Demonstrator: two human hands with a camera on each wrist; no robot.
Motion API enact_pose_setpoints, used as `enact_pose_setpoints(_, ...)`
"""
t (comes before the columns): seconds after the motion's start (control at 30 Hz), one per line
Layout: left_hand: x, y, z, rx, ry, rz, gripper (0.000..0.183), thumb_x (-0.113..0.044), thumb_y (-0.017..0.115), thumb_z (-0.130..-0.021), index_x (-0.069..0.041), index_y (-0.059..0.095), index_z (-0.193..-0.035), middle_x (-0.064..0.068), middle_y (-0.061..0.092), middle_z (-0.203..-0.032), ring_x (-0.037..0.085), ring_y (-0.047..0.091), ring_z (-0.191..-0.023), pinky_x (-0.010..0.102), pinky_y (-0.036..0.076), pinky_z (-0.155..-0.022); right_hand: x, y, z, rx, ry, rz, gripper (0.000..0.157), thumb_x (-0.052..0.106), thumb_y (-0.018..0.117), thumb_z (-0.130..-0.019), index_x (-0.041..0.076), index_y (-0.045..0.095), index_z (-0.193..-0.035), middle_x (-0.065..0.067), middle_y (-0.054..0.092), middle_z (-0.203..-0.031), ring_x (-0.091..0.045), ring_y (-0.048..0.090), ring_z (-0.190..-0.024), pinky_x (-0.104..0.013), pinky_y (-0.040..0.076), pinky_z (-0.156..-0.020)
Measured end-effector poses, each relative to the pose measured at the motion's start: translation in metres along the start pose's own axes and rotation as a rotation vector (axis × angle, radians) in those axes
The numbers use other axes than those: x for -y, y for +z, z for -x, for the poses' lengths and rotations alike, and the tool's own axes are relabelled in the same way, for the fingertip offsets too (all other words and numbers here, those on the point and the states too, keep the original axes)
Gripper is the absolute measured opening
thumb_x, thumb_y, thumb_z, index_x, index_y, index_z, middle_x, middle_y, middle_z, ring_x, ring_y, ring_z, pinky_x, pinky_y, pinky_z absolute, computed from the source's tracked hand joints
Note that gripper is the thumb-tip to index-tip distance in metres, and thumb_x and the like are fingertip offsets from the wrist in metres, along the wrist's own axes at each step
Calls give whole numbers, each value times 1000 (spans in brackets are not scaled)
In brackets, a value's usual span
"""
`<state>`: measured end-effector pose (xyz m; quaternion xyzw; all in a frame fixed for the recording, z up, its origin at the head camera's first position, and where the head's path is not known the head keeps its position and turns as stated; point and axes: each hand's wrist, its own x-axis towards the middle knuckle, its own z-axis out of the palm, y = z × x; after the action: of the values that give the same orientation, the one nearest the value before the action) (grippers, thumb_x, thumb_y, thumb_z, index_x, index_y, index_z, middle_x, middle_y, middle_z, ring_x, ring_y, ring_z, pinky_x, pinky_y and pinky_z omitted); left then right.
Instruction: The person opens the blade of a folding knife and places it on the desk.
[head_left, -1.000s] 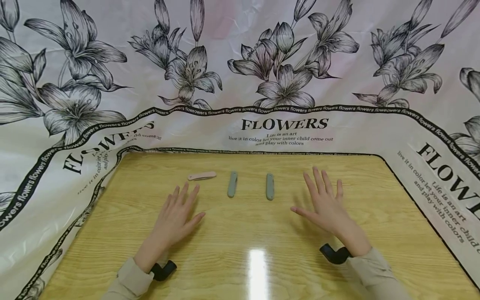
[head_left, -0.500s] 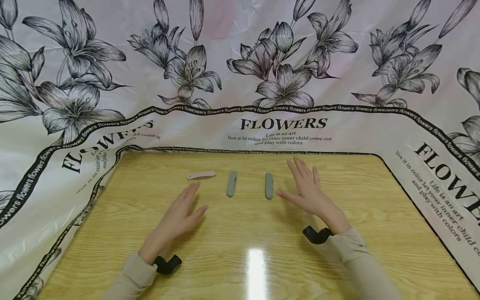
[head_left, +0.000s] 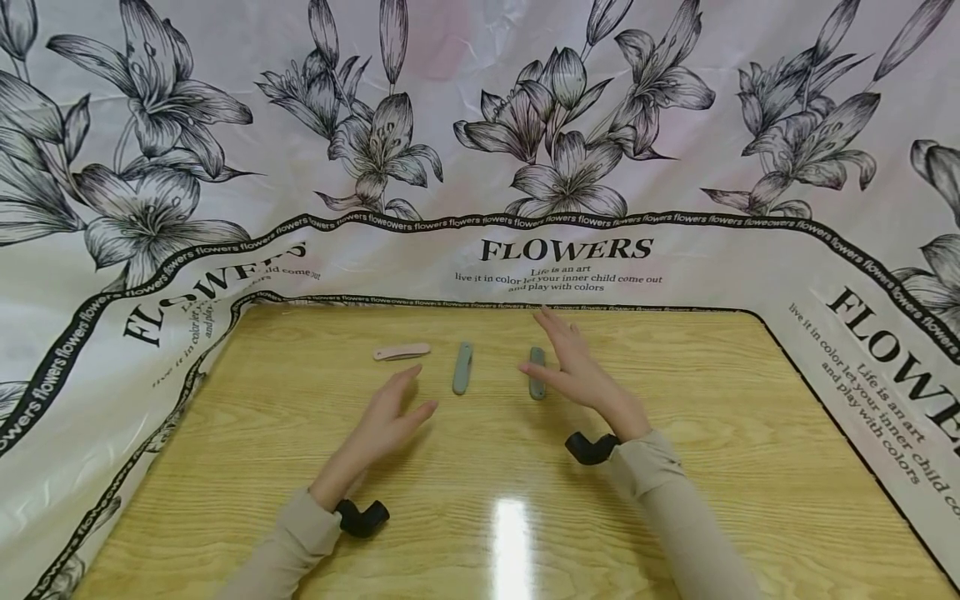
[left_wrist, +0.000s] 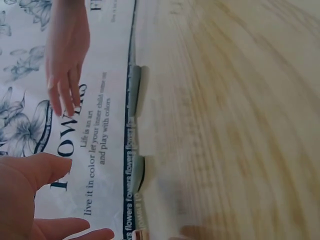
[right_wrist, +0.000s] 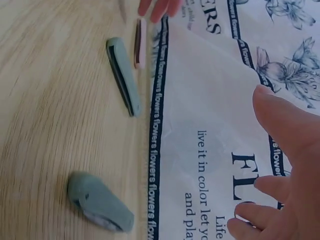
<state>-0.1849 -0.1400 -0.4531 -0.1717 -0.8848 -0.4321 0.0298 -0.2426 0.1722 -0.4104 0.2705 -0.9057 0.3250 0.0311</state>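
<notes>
Three slim slotted pieces, shaped like folded pocket knives, lie apart on the wooden table. A pink one [head_left: 402, 352] is at the left, a grey-green one [head_left: 462, 368] in the middle and a second grey-green one [head_left: 537, 388] at the right. My right hand [head_left: 588, 382] hovers over the right-hand piece and partly covers it; its fingers are extended, thumb apart, holding nothing. Just in front of the pink piece, my left hand [head_left: 381, 423] is held above the table with fingers stretched out and nothing in it. The right wrist view shows the slot along the middle green piece [right_wrist: 123, 77].
The light wood table [head_left: 450, 467] ends at the back against a white floral cloth [head_left: 420, 258] with black lettering, which also rises at both sides. Each wrist carries a black mount, one on the left wrist [head_left: 363, 518] and another on the right [head_left: 591, 448].
My right hand has swung left, from beside the right-hand green piece to over it. My left hand has shifted slightly right and turned inward. The three pieces have stayed where they were.
</notes>
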Motion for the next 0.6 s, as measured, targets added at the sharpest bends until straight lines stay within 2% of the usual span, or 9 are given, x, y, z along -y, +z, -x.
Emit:
enact_pose_setpoints(0.17, -2, 13, -7, -17, -26, 55, 67, -24, 66, -89, 3, 34, -141, 22, 39, -142, 37, 38, -130, 53, 34, -107, 1, 11, -11, 8, 4, -95, 78, 43, 59, -91, 17, 16, -151, -5, 12, -156, -26, 9, -143, -48, 5, -117)
enact_pose_setpoints(0.3, -6, 24, -13, -42, -73, 103, 71, -21, 68, -87, 2, 31, -143, 22, 34, -145, 38, 34, -132, 54, 32, -107, 3, 22, -18, 0, 31, -183, 70, 44, 58, -91, 22, 24, -149, -3, 21, -154, -24, 15, -142, -50, 18, -114)
enact_pose_setpoints(0.4, -12, 34, -18, -80, -115, 137, 73, -18, 70, -85, 2, 31, -143, 22, 33, -144, 39, 32, -132, 56, 32, -107, 7, 31, -25, -16, 35, -227, 64, 44, 57, -92, 19, 33, -146, -4, 30, -151, -24, 24, -139, -51, 24, -112)
enact_pose_setpoints(0.6, -18, 55, -30, -183, -150, 137, 71, -14, 74, -78, 3, 39, -138, 24, 42, -134, 40, 34, -121, 55, 36, -97, 12, 51, -40, -50, 56, -315, 52, 37, 57, -94, 16, 44, -140, -5, 44, -143, -23, 36, -133, -48, 30, -110)
